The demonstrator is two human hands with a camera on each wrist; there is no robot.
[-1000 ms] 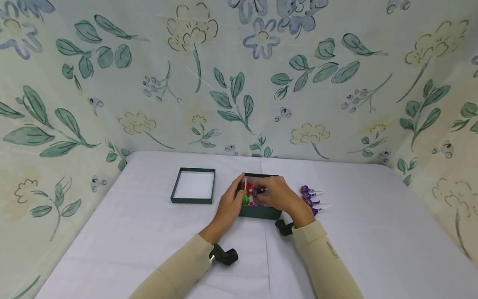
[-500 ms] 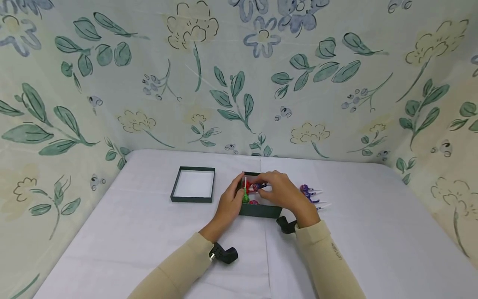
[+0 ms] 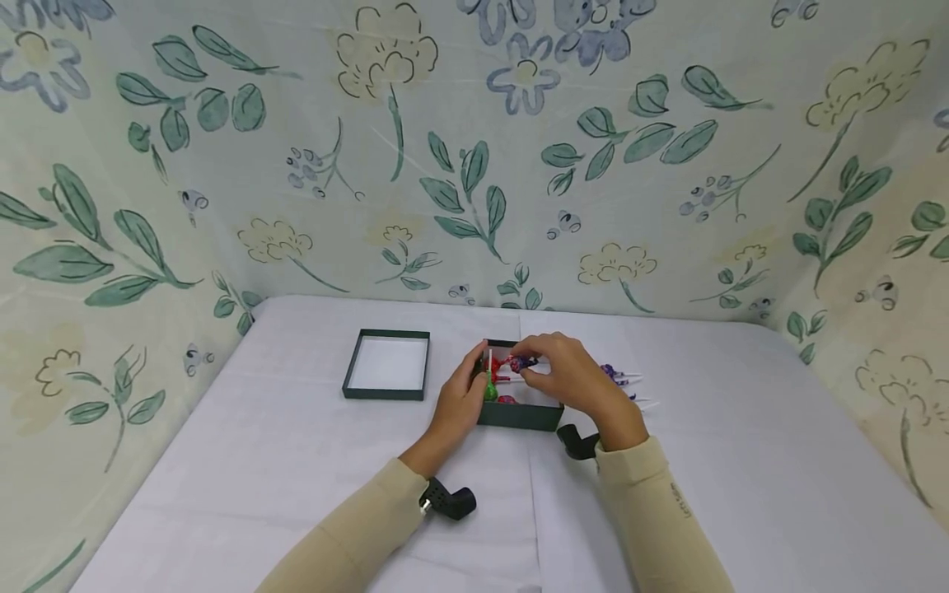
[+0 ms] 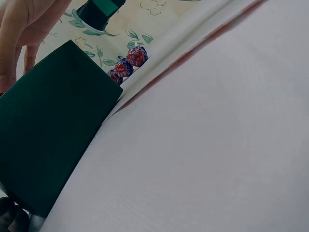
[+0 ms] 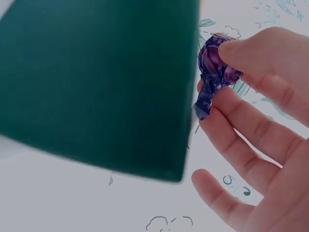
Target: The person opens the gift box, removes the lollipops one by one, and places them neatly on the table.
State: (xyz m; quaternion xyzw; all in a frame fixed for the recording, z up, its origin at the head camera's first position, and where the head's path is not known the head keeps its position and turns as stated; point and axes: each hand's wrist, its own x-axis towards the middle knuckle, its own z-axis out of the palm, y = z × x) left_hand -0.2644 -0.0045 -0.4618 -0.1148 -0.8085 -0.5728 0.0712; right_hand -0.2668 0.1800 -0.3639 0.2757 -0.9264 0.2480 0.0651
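Observation:
A dark green box [image 3: 521, 416] sits on the white-covered table, with green, red and pink wrapped lollipops inside, among them a green one [image 3: 490, 390] at the left wall. My left hand [image 3: 455, 403] grips that left wall. Over the box's far part, my right hand [image 3: 574, 380] pinches a purple-wrapped lollipop [image 5: 212, 67] between thumb and fingers. The right wrist view shows its wrapped head and twisted wrapper tail beside the green box wall [image 5: 96, 87]. In the left wrist view the box's side [image 4: 58, 116] fills the left, hiding the candy within.
Left of the box lies a shallow dark green lid [image 3: 383, 394] with a white inside. Several purple-wrapped lollipops [image 3: 611, 372] lie to the right, partly hidden by my right hand. A floral curtain [image 3: 474, 165] rises behind the table. A wrist camera [image 3: 448, 500] sits at my left cuff.
My right hand has lifted and shifted slightly right and away from me, carrying the purple lollipop from among the candy toward the box's far side. My left hand stays on the box.

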